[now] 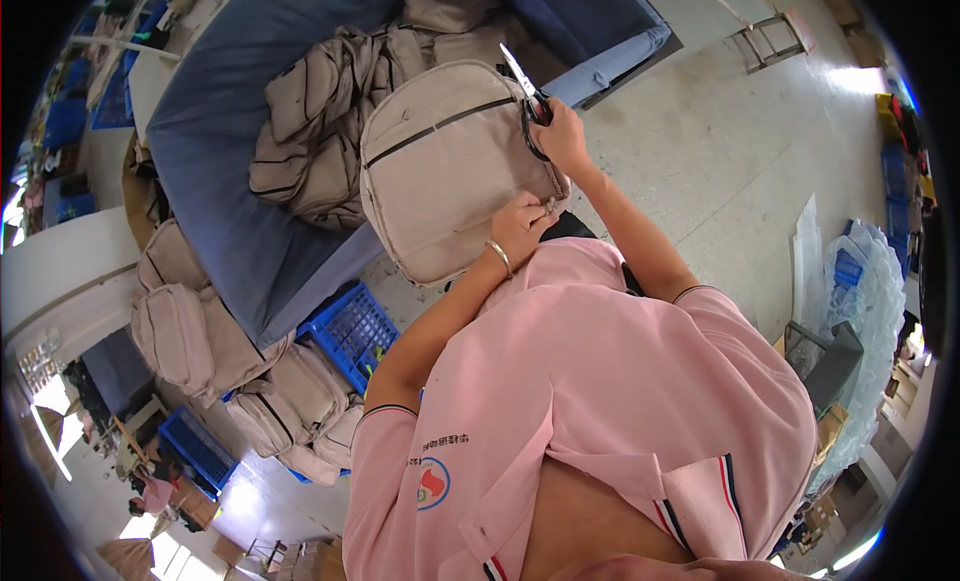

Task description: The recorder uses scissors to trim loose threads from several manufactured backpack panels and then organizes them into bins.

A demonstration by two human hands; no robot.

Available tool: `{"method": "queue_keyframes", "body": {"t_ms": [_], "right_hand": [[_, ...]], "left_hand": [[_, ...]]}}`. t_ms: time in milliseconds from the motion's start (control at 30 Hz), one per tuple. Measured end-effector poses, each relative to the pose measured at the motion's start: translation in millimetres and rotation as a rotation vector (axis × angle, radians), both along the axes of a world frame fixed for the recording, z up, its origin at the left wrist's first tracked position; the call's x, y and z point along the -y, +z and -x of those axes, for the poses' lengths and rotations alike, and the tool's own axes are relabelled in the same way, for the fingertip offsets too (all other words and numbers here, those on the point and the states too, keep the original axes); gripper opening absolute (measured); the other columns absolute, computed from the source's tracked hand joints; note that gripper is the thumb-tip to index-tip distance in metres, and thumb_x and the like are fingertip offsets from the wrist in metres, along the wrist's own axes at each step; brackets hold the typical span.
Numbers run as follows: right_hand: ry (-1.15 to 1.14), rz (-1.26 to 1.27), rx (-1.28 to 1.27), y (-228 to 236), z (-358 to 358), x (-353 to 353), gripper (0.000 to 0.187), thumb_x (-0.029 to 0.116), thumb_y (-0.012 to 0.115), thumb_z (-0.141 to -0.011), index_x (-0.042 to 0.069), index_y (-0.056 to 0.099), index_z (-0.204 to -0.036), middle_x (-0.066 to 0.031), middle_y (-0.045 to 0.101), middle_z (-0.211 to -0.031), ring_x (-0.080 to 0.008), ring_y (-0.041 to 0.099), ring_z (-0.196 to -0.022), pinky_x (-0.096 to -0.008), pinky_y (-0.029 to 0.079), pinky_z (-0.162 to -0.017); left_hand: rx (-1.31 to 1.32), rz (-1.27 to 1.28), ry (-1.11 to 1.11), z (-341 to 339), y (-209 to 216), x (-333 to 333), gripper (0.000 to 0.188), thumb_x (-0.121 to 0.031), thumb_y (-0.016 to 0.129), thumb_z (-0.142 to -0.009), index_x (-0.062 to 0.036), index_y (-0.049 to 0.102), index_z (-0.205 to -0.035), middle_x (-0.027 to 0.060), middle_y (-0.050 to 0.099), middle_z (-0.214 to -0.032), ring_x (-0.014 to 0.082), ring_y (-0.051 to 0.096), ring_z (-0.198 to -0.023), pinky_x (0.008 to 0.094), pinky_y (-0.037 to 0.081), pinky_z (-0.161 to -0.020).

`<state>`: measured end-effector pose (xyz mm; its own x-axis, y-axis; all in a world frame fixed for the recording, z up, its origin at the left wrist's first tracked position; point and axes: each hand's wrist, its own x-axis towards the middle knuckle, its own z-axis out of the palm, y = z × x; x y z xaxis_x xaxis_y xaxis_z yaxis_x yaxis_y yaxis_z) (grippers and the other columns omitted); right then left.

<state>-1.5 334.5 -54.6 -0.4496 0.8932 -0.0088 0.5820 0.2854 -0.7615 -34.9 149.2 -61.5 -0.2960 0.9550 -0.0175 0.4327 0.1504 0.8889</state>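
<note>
From my distant post, I watch a large blue cloth-lined bin [225, 131] spread across the upper left, a heap of beige backpacks [305, 91] piled inside it. Below, the wearer's pink shirt [620, 371] fills the foreground. Between shirt and bin sits a single beige backpack [450, 156], a dark zipper line across its panel; whether it rests on the bin's edge, I cannot tell. A blue crate [355, 331] stands on the floor beside the bin. My left grip [522, 226] pinches the backpack's lower right side; my right grip [560, 139] clasps black-handled scissors [519, 73], blades pointing away beside the bag's upper right corner. A bracelet [499, 258] rings the left wrist.
</note>
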Motion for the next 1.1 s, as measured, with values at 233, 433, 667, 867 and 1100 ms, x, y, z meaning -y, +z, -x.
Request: {"method": "queue_keyframes", "body": {"t_ms": [233,433,667,867,1100], "right_hand": [[0.0,0.443,-0.421,-24.9,-51.3,-47.4,0.028,0.014,0.084,-0.071,0.004,0.061,-0.084,0.0025,0.056,-0.069,-0.0077,0.051,-0.062,-0.0255,0.04,-0.056],[0.008,0.596,-0.564,-21.5,-58.4,-49.5,0.025,0.01,0.081,-0.077,0.003,0.061,-0.09,0.0009,0.06,-0.072,-0.0076,0.054,-0.06,-0.0221,0.042,-0.056],[-0.137,0.422,-0.469,-2.6,-95.1,-52.6,0.029,0.023,0.078,-0.082,0.002,0.06,-0.091,-0.0015,0.062,-0.075,-0.0109,0.057,-0.064,-0.0255,0.046,-0.06],[0.031,-0.006,0.318,18.2,-145.6,-22.6,0.065,0.058,0.072,-0.078,-0.003,0.062,-0.102,-0.0148,0.064,-0.087,-0.0312,0.063,-0.08,-0.0371,0.05,-0.071],[0.108,-0.03,0.435,20.2,-136.7,-15.6,0.086,0.074,0.061,-0.075,-0.007,0.062,-0.103,-0.024,0.064,-0.106,-0.0375,0.065,-0.099,-0.044,0.053,-0.082]], "left_hand": [[-0.74,-0.192,0.813,77.2,36.3,40.5,0.031,-0.029,0.072,-0.086,-0.0032,0.067,-0.101,0.015,0.065,-0.103,0.0299,0.063,-0.088,0.0363,0.05,-0.08],[-0.034,0.131,1.07,86.4,-25.3,52.5,0.046,-0.043,0.079,-0.078,-0.0014,0.061,-0.088,0.0101,0.062,-0.083,0.0221,0.058,-0.076,0.0355,0.048,-0.072],[0.323,-0.11,0.9,71.8,-14.8,39.9,0.044,-0.024,0.078,-0.083,-0.0085,0.041,-0.066,-0.0062,0.038,-0.067,0.0079,0.032,-0.064,0.0256,0.031,-0.055],[0.42,-0.1,0.865,75.3,-11.6,42.8,0.043,-0.019,0.078,-0.085,-0.012,0.04,-0.066,-0.008,0.037,-0.068,0.0049,0.031,-0.065,0.0226,0.028,-0.056],[0.435,-0.111,0.845,74.5,-7.9,40.0,0.036,-0.017,0.077,-0.085,-0.0084,0.046,-0.068,-0.0075,0.043,-0.068,0.0043,0.035,-0.063,0.0223,0.032,-0.055]]}}
